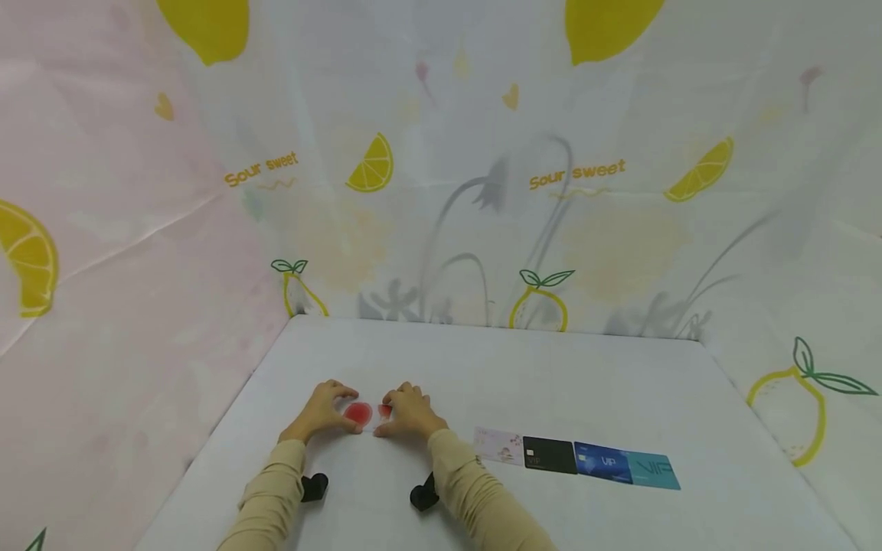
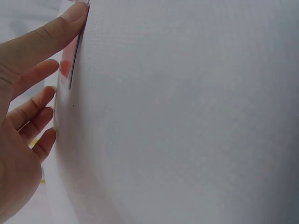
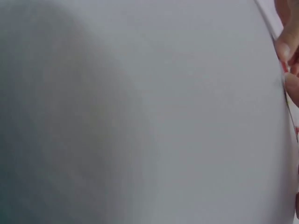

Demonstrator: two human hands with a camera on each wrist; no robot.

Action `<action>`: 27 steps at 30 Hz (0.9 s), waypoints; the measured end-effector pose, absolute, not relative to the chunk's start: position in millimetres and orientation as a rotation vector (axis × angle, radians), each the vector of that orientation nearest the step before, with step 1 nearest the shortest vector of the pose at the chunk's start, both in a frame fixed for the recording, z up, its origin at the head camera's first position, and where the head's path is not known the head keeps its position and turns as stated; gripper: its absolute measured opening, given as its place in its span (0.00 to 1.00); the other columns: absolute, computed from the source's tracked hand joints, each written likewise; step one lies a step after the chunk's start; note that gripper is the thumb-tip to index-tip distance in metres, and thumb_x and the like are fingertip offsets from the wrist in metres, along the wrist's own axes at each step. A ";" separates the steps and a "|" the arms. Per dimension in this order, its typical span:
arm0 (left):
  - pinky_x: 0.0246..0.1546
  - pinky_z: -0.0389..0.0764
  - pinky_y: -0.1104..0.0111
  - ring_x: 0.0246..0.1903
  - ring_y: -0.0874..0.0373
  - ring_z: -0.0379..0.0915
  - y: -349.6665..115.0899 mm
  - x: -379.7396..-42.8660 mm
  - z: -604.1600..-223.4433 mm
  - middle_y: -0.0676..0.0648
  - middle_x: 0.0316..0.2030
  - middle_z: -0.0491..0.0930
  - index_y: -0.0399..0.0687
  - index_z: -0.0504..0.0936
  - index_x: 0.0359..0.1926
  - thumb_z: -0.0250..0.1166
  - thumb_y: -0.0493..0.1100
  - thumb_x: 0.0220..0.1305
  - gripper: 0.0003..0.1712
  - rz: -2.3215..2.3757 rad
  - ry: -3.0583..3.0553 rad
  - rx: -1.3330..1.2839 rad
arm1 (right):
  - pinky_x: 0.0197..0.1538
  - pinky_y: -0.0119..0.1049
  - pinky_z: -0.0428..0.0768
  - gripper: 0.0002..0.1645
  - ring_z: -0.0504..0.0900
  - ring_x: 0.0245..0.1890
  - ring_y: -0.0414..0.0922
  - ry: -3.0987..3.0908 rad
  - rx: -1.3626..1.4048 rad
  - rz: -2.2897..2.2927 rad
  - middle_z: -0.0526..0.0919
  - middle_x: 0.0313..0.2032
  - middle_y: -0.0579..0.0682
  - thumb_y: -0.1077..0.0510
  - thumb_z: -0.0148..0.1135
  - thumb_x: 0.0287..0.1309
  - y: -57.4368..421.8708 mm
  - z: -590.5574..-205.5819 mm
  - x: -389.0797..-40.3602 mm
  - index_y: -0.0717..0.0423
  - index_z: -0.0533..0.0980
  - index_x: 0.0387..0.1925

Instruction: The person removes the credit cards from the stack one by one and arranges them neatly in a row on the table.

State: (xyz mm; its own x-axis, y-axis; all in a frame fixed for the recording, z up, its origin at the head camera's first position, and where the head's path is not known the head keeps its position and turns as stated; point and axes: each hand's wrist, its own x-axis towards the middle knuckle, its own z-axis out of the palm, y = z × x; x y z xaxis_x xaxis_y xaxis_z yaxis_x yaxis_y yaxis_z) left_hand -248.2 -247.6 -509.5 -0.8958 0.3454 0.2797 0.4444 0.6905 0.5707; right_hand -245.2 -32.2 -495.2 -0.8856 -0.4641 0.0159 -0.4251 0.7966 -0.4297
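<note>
A pale card with a large red circle [image 1: 357, 414] lies flat on the white table, between my two hands. My left hand [image 1: 324, 409] holds its left end, thumb at the near edge and forefinger towards the far edge. In the left wrist view the thumb of the left hand [image 2: 28, 93] lies on the card's edge [image 2: 69, 65], the other fingers spread beside it. My right hand [image 1: 410, 412] grips the right end between thumb and curled fingers, partly covering a second red mark. Only fingertips of the right hand [image 3: 290, 44] show in the right wrist view.
To the right, several cards lie in a touching row: a pale floral one [image 1: 498, 446], a black one [image 1: 549, 455], a blue one [image 1: 602, 462] and a teal one [image 1: 654, 470]. Black wrist mounts [image 1: 424, 496] hang by the sleeves. A lemon-printed cloth [image 1: 441, 191] stands behind the table [image 1: 537, 375].
</note>
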 end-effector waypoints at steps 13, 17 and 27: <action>0.47 0.68 0.46 0.43 0.39 0.69 -238.6 -239.6 -504.4 0.39 0.37 0.77 0.36 0.83 0.39 0.82 0.43 0.26 0.32 -0.951 -2.774 -0.534 | 0.43 0.39 0.70 0.30 0.75 0.39 0.46 2.839 -0.639 -0.959 0.77 0.35 0.48 0.54 0.78 0.37 -41.5 -495.5 -241.8 0.56 0.72 0.41; 0.44 0.72 0.51 0.40 0.42 0.72 -236.4 -236.5 -506.1 0.40 0.35 0.78 0.33 0.83 0.41 0.82 0.41 0.26 0.33 -0.996 -2.720 -0.507 | 0.42 0.33 0.73 0.30 0.75 0.37 0.44 2.804 -0.707 -1.088 0.78 0.35 0.50 0.62 0.78 0.34 -44.3 -493.6 -240.1 0.61 0.73 0.42; 0.33 0.73 0.65 0.31 0.55 0.71 -236.6 -232.4 -503.2 0.45 0.29 0.77 0.31 0.82 0.44 0.81 0.39 0.32 0.32 -1.124 -2.800 -0.405 | 0.46 0.30 0.73 0.34 0.72 0.39 0.43 2.812 -0.762 -0.990 0.76 0.36 0.52 0.64 0.79 0.30 -46.3 -484.0 -233.7 0.68 0.76 0.45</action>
State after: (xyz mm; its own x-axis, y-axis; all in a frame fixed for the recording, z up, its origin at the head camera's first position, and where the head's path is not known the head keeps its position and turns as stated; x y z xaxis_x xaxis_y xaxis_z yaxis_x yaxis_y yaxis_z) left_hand -232.4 -236.6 -503.2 -0.9599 0.2086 0.1872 0.2801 0.6928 0.6645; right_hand -233.7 -46.3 -484.0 -0.8753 -0.4730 0.1006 -0.4317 0.6707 -0.6032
